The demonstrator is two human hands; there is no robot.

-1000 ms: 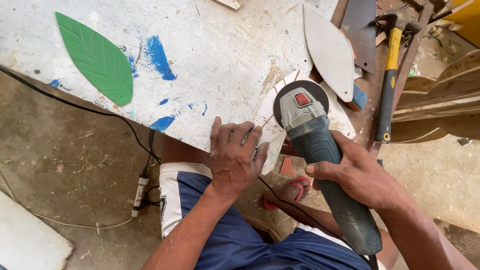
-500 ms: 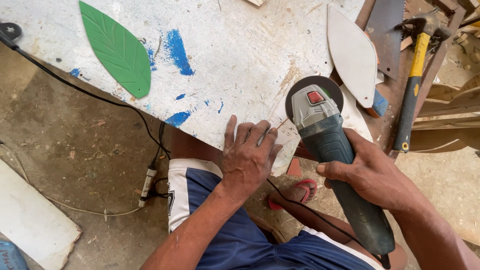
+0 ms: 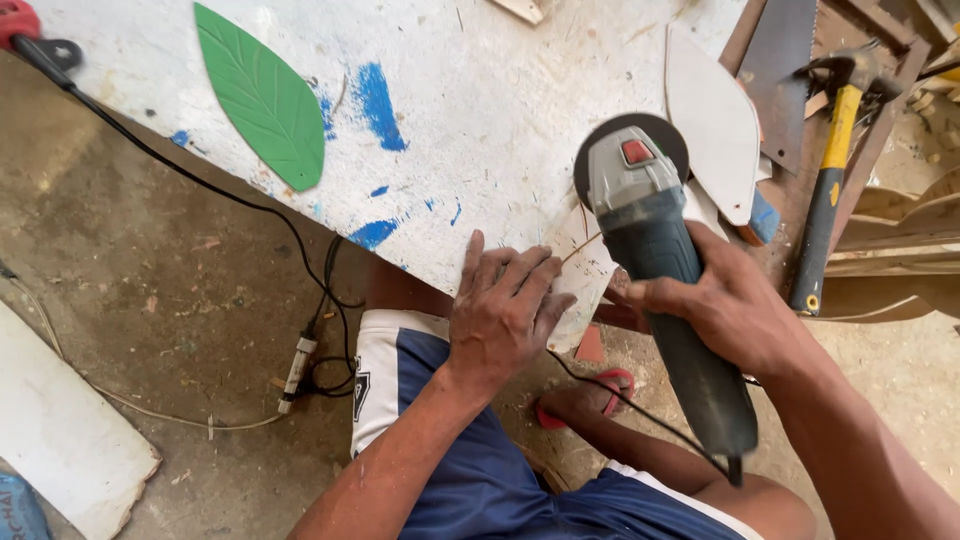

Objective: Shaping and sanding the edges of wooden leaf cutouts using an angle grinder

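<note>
At bench (image 3: 480, 90) edge, left hand (image 3: 505, 315) fingers spread flat on white leaf-shaped workpiece (image 3: 580, 285), right hand (image 3: 725, 305) fingers wrapped around angle grinder (image 3: 660, 250), disc on workpiece

The right hand (image 3: 735, 310) grips a grey and dark-blue angle grinder (image 3: 655, 250) over a white paint-stained worktop (image 3: 480, 110). The left hand (image 3: 505, 310) presses a pale leaf-shaped wooden cutout (image 3: 585, 275) flat at the worktop's edge.

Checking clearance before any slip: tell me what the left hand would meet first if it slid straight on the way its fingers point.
The left hand points up and right; it would probably first meet the angle grinder, though depth is unclear.
</note>
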